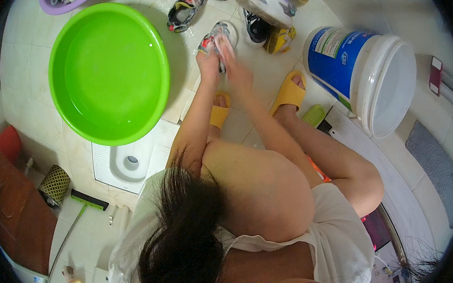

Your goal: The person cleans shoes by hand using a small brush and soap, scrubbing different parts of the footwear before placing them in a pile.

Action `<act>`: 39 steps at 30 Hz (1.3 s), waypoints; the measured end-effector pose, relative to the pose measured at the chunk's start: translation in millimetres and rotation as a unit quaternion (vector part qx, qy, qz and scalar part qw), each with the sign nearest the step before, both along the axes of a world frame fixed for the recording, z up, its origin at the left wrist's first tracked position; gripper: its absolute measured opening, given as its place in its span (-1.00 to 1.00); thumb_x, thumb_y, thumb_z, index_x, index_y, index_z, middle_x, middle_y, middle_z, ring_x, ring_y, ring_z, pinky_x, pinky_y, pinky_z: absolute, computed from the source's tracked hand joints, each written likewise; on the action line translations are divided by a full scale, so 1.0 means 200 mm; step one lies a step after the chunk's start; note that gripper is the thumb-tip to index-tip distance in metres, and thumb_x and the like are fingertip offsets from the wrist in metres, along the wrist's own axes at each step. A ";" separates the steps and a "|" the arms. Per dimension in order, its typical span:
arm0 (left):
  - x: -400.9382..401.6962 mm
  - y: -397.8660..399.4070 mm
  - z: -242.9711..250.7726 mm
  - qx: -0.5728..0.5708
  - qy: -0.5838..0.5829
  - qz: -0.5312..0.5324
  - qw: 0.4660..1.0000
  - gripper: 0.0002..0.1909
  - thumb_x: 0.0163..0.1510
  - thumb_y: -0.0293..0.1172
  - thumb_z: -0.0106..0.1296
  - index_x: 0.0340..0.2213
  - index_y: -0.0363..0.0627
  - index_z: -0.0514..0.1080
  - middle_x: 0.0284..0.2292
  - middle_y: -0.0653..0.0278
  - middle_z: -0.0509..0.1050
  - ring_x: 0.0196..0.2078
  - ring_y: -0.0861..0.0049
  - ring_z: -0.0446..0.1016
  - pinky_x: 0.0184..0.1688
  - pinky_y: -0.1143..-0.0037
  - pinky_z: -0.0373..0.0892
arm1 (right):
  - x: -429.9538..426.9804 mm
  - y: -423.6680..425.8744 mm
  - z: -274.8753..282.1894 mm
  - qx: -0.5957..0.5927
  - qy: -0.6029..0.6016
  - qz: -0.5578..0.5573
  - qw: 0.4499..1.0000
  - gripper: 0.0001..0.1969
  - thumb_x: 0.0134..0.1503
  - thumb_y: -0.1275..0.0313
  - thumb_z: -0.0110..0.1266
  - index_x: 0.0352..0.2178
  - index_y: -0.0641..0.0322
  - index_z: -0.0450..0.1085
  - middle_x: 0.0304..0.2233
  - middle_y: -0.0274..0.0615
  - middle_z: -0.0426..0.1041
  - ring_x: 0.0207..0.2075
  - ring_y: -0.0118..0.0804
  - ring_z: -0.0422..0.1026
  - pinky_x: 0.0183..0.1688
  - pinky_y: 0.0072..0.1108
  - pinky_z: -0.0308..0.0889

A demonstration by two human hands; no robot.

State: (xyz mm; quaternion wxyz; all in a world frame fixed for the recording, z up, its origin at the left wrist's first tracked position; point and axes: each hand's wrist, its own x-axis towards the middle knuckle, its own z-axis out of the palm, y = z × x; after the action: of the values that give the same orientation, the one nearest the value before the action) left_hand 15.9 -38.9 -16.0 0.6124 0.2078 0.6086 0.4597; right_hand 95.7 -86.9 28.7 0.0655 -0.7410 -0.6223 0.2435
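Observation:
My left hand [207, 65] grips a multicoloured sneaker [226, 29] with grey, white and red patches, held low over the tiled floor. Blurred by motion, my right hand [240, 74] is at the same shoe, its fingers reaching over the upper. Whether a brush or cloth is in that hand cannot be made out. A similar sneaker [185, 11] lies on the wet tiles just beyond. To the left stands a large bright green plastic basin [163, 102] with clear water in it.
Several sneakers [265, 6] are piled at the top. A white bucket with a blue label [332, 63] lies tipped on its side at right. Below the basin is a squat toilet [123, 169]. A purple basin [54, 9], a floor squeegee [89, 200] and a patterned bin [55, 183] are at left.

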 end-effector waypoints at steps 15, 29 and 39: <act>0.02 -0.02 -0.06 0.010 0.053 0.008 0.999 -0.78 0.08 -0.41 -0.16 -0.31 -0.34 0.35 -0.41 0.23 0.42 -0.41 0.58 0.35 -0.39 0.55 0.30 | 0.00 -0.10 0.03 -0.041 0.048 -0.045 0.997 -0.47 0.05 0.41 -0.20 0.08 -0.23 -0.01 -0.56 -0.05 0.37 -0.53 -0.07 0.37 -0.52 -0.35 0.25; 0.03 -0.01 -0.01 0.034 0.091 -0.018 0.995 -0.74 0.08 -0.40 -0.16 -0.29 -0.39 0.34 -0.41 0.19 0.43 -0.41 0.56 0.35 -0.36 0.53 0.30 | -0.01 -0.17 0.01 0.088 0.094 -0.089 0.988 -0.46 0.04 0.44 -0.18 0.08 -0.24 0.01 -0.61 0.00 0.35 -0.61 -0.08 0.35 -0.56 -0.39 0.20; 0.06 0.00 0.07 0.043 0.100 -0.044 0.993 -0.76 0.07 -0.41 -0.16 -0.29 -0.34 0.36 -0.39 0.19 0.43 -0.35 0.53 0.36 -0.29 0.52 0.28 | 0.06 0.23 -0.05 0.116 -0.013 -0.037 0.993 -0.41 0.04 0.42 -0.16 0.11 -0.29 -0.09 -0.56 -0.04 0.39 -0.59 -0.07 0.38 -0.56 -0.36 0.23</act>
State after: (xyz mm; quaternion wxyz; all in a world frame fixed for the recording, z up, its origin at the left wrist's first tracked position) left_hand 28.1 -38.0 -2.9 0.5584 0.3056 0.6369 0.4349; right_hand 108.2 -41.8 18.3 0.1514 -0.7540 -0.6195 0.1574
